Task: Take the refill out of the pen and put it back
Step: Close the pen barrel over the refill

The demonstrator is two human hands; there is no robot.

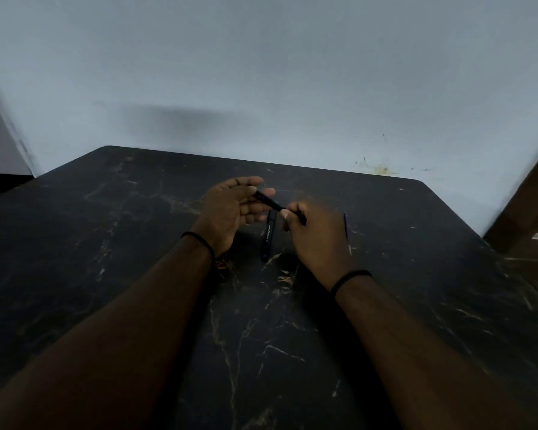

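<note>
A short black pen part (269,202) is held above the table between both hands. My right hand (316,240) is closed around its near end. My left hand (233,209) has its palm turned up and its fingers spread, with the fingertips touching the part's far end. Below the hands a black pen barrel (270,240) with white print lies on the dark marble table (137,274). A thin blue refill (347,231) lies on the table just right of my right hand.
A pale wall rises right behind the table's far edge. A brown wooden surface (534,218) stands at the right edge. The table's rounded far corners lie left and right of the hands.
</note>
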